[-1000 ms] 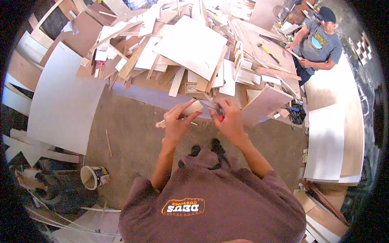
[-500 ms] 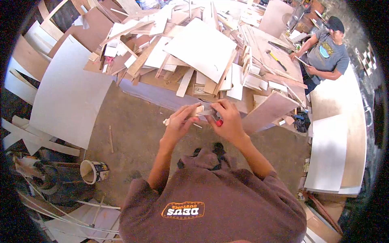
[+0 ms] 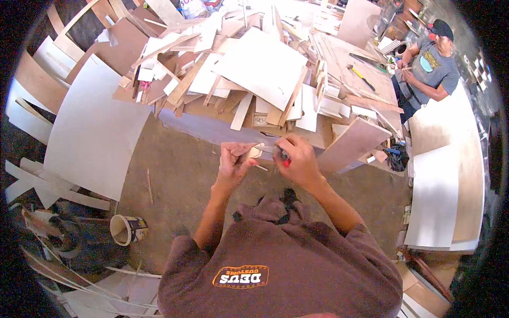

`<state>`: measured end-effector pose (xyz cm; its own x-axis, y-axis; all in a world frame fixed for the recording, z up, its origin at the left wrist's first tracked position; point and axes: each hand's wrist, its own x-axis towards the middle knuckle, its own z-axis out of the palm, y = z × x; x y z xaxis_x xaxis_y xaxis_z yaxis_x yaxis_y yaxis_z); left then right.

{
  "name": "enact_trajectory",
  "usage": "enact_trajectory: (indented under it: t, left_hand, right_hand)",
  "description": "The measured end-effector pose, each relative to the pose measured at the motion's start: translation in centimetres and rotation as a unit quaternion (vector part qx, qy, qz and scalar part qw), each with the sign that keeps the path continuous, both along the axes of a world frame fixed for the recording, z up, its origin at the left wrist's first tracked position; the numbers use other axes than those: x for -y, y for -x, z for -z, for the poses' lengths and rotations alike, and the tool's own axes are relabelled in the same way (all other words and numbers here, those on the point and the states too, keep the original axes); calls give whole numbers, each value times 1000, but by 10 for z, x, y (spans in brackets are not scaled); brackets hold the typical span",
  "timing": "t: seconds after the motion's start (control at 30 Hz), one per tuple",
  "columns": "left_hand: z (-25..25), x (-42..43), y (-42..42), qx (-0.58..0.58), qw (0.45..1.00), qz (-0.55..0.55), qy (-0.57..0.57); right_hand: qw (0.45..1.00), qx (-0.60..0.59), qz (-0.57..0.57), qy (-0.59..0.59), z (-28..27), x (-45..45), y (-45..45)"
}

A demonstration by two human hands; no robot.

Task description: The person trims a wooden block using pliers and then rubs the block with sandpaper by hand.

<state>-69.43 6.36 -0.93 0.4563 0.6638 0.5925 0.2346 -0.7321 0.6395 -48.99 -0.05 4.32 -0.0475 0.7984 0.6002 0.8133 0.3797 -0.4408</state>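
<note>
Hands: While a person in a brown shirt [image 3: 318, 265] works facing a cluttered table [image 3: 305, 137], the left hand [image 3: 231, 161] and the right hand [image 3: 298, 157] come close together at the near side of its edge.
Wood: A small pale wooden piece [image 3: 255, 152] sits in the left hand, above the floor, its end facing right.
Left fingers: Bent and closed around the wood, the thumb on its near side.
Right fingers: Curled snugly round a red-handled tool [image 3: 287, 162], its thin metal blade [image 3: 265, 149] pointing left to the wood; whether the edge touches cannot be told.
Table: Boards and offcuts heap up on it, a large white panel [image 3: 260, 66] on top; to the right lies a hammer [image 3: 361, 78] with a yellow-and-black handle.
Co-worker: At far right, a person in a cap and grey T-shirt [image 3: 444, 69] holds a slim piece in both hands.
Floor: A bucket [image 3: 121, 230] lies tipped at near left; a broad white sheet [image 3: 95, 132] spreads beyond it.
</note>
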Motion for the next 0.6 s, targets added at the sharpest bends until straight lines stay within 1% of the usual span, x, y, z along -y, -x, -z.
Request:
enact_trajectory:
  t: [0.03,0.07,0.1,0.13,0.2,0.27,0.4,0.43,0.47,0.5,0.53,0.57,0.6]
  left_hand:
    - [9,-3,-3,-1,1000,3,-3]
    - [27,-8,-6,69,996,41,46]
    - [21,-8,-10,136,983,81,95]
    - [14,-7,-11,134,983,85,96]
    - [-2,-1,-10,2,999,22,23]
    - [0,-4,-14,6,999,27,28]
    - [7,-7,-14,-10,999,17,32]
    - [9,-8,-16,-12,999,19,32]
    - [12,-8,-19,66,992,47,96]
    - [12,-8,-20,143,974,75,159]
    - [12,-9,-20,142,974,75,159]
    - [11,-11,-18,112,982,72,138]
    - [7,-10,-16,96,985,69,129]
  right_hand:
    - [1000,2,16,24,1,2,-2]
    - [998,4,33,50,2,4,-3]
    - [998,0,38,49,6,5,-5]
    - [997,-12,38,62,11,6,-9]
    - [996,-25,37,75,16,7,-11]
    - [998,-63,23,17,16,4,-11]
    - [996,-86,-6,9,2,5,-11]
    - [998,-58,-21,7,0,5,-13]
    - [999,-29,-36,5,-1,5,-14]
    - [999,-31,-35,5,1,5,-14]
    - [998,-48,-37,30,4,5,-13]
    - [996,-64,-41,56,6,4,-13]
    - [995,-65,-42,58,8,2,-12]
